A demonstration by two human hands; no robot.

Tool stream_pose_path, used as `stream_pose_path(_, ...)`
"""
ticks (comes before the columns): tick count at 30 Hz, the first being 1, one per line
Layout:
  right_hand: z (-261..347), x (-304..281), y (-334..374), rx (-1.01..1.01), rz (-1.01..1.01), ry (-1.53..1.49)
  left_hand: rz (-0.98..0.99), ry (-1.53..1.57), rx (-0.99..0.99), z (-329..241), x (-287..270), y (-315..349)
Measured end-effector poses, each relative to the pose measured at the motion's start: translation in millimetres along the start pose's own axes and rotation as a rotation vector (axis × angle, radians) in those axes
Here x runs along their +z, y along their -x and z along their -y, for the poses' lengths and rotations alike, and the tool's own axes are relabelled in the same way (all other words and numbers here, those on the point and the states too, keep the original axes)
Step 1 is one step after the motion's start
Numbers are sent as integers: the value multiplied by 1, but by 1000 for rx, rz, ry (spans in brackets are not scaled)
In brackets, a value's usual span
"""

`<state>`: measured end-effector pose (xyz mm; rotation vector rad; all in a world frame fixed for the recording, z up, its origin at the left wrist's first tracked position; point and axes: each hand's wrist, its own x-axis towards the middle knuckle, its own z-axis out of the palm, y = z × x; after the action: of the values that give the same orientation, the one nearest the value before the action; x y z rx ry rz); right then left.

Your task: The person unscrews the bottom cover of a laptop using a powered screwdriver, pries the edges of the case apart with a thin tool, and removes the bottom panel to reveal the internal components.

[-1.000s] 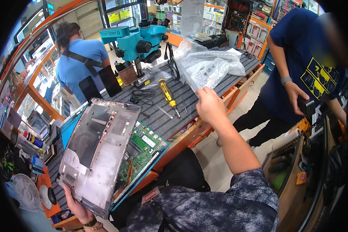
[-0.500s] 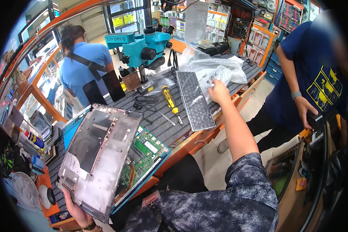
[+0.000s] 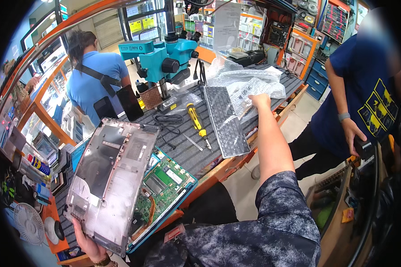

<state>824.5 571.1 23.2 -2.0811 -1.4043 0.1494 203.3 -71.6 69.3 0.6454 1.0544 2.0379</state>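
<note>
My left hand [image 3: 88,244] grips the lower corner of a laptop bottom cover [image 3: 116,189], its grey inner side facing up. The cover is tilted over an opened laptop [image 3: 165,187], whose green circuit board shows at the right. My right hand [image 3: 260,101] reaches across the bench, its fingers closed at the edge of clear bubble wrap [image 3: 240,82]; part of the fingers is hidden. Just left of that hand a black laptop keyboard [image 3: 226,122] lies at a slant in a clear plastic cover. A yellow screwdriver [image 3: 194,119] and metal tweezers [image 3: 193,142] lie beside the keyboard.
A teal microscope [image 3: 165,62] stands at the back of the ribbed bench mat [image 3: 182,156]. A black cable [image 3: 168,120] lies coiled below it. One person [image 3: 98,75] is beyond the bench; another [image 3: 356,98] stands at the right. A fan [image 3: 29,222] is at left.
My right hand has moved slightly right and up along the bubble wrap. The cover in my left hand has shifted a little left, showing more of the circuit board.
</note>
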Motion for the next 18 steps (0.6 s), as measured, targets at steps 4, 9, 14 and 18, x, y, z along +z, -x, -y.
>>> stream_pose_path(4, 26, 9, 8, 298, 189, -329, -18, 8, -13, -10, 8, 11)
stream_pose_path(9, 10, 1, 6, 420, 238, -749, 4, 15, -4, -4, 8, 6)
stream_pose_path(14, 19, 11, 9, 464, 326, -1007, 3, 18, -14, -4, 9, 8)
stream_pose_path(18, -2, 3, -11, 384, 370, -1115, 25, 9, 4, 7, 6, -1)
